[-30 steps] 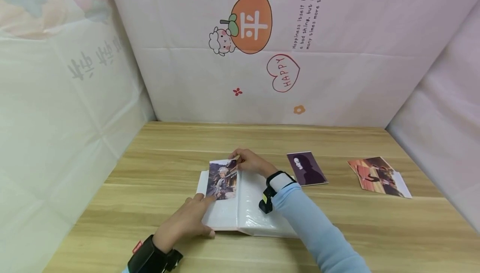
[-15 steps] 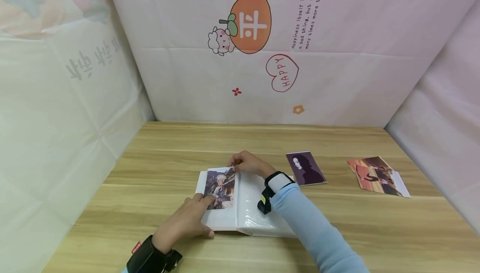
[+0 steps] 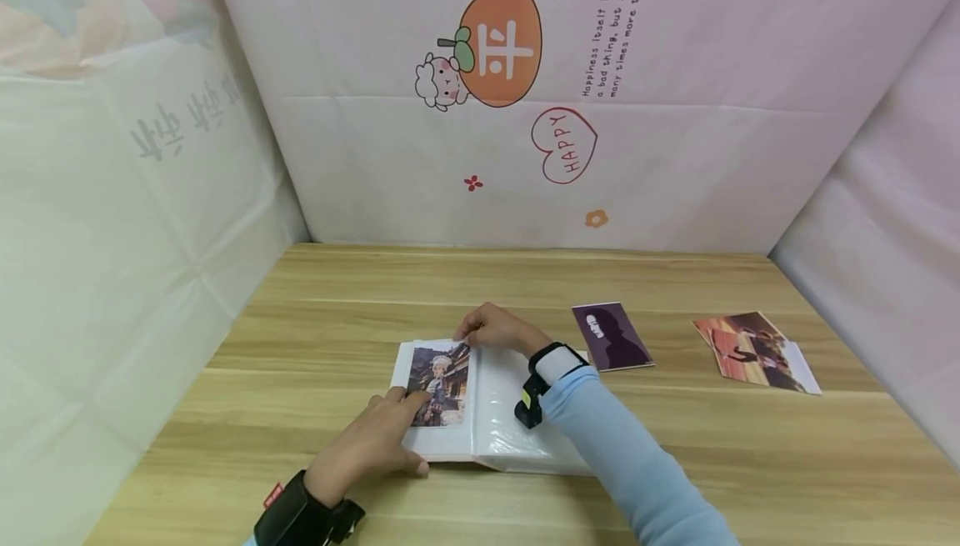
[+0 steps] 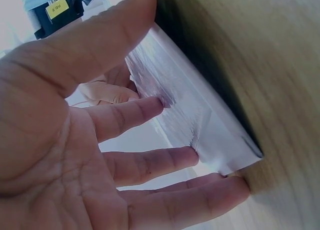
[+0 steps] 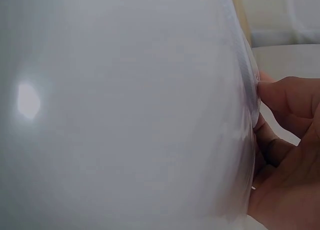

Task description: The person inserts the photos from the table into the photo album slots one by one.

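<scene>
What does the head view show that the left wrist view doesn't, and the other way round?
Head only: the rectangular dark-purple photo, overlapping orange-brown photos and round orange fruit print. Left wrist only: the palm side of the bare left hand. Both: that hand, the right hand, the open white photo album and tan wooden tabletop.

Photo on open album, photo pile far right
</scene>
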Tool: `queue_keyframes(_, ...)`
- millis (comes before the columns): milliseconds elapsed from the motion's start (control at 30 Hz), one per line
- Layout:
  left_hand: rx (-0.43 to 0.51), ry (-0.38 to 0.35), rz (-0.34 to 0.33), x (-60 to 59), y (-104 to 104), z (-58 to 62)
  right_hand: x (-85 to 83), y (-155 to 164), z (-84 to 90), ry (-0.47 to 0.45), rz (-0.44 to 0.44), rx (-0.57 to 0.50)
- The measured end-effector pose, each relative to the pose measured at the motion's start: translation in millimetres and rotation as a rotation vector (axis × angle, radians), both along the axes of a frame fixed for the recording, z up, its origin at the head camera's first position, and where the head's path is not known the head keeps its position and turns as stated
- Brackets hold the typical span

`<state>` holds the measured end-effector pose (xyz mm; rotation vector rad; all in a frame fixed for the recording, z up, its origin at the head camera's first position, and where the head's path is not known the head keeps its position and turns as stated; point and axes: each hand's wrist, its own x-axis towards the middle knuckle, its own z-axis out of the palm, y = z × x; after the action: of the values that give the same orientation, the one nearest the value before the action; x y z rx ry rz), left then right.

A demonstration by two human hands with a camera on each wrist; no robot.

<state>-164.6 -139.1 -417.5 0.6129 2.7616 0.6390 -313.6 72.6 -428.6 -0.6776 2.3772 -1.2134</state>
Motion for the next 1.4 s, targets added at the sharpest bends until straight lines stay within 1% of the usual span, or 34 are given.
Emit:
queue_keyframes(167,-0.010,0.004,0.003,-0.3,0.1,0.2,1.8,0.4,-0.2,-0.005,0.008,-0.006)
queue_keyframes(500,-0.015,0.022,-0.014,1.5,1.4,0.1,3.0,1.0,-0.7,-0.009,0.018,-0.010)
queue_keyframes(733,-0.003,0.018,-0.012,1.9,1.1,0.0,5.1,2.0,0.9,-0.017,-0.004,-0.004)
queue_keyframes(933,-0.002,0.023,-0.015,2.2,0.2,0.0,5.9,3.9,2.4,-0.001,-0.012,0.014)
queue_keyframes(1167,0.022,0.030,-0.018,2.4,-1.3,-0.1,4.7,14.3,9.7,0.013,0.034,0.030)
queue_keyframes(1400,0.022,0.038,-0.015,2.2,-1.3,-0.3,10.4,29.5,21.6,-0.046,0.101,0.009)
